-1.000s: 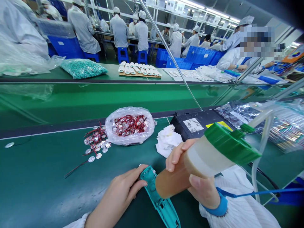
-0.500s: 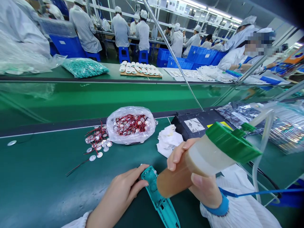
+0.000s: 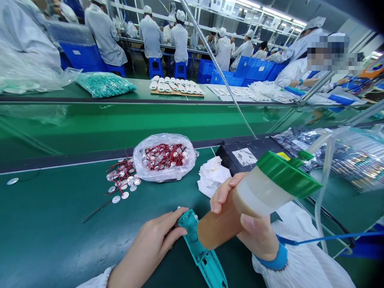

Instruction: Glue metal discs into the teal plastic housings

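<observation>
My left hand (image 3: 156, 240) pinches the upper end of a teal plastic housing (image 3: 207, 260), which lies with its hollow inner side up. In my right hand (image 3: 255, 228) is a glue dispensing syringe (image 3: 234, 216), a wide barrel with brown liquid, a green cap (image 3: 288, 176) and a clear air hose. The syringe is tilted, its lower end over the housing. Its tip is hidden, so I cannot tell if it touches. A blue wrist strap (image 3: 273, 258) circles my right wrist. Loose piezo discs with red wires (image 3: 123, 182) lie beyond my left hand.
A plastic bag (image 3: 180, 176) holds many wired discs. Crumpled white tissue (image 3: 213, 176) sits beside a black box (image 3: 237, 156). Packed parts (image 3: 357, 164) lie at right. Behind the green divider (image 3: 135, 124) are a bag of teal parts (image 3: 105, 85), white parts (image 3: 177, 86) and seated co-workers.
The syringe's capped end and its hose have shifted slightly left. My left hand and the teal housing stay in place.
</observation>
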`<state>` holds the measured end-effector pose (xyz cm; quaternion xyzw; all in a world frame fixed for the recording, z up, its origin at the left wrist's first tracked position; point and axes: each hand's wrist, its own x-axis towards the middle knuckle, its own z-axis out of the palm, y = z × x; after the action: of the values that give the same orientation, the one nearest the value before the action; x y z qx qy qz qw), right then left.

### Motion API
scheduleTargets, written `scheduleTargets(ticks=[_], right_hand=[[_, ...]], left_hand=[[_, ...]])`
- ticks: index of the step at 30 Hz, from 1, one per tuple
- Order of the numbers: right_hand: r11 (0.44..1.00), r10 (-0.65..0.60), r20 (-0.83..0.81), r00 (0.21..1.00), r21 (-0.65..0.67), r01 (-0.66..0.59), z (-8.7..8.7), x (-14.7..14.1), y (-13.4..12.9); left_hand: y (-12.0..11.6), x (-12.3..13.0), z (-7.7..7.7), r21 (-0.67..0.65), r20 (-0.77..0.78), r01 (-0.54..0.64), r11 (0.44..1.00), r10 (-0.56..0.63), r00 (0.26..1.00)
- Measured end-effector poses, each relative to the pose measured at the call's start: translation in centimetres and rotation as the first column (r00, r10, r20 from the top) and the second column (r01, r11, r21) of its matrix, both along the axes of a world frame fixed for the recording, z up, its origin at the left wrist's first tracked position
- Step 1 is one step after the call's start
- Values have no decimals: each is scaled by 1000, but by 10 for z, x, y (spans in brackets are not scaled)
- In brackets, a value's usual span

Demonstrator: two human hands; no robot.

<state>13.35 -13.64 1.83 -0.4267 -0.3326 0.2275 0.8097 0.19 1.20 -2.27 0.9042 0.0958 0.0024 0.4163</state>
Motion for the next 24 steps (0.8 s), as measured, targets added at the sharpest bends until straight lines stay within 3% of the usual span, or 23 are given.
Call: scheduleTargets(ticks=[12,24], right_hand=[[1000,4,-6,1000,-5,-4,0,-2,0],[998,-50,-70,996,46,53,-5,-5,2]], left_hand=[[-1,1,1,2,-11,-17,1000,17,1000],[-1,4,8,-21,-137,-12,1000,9,990]])
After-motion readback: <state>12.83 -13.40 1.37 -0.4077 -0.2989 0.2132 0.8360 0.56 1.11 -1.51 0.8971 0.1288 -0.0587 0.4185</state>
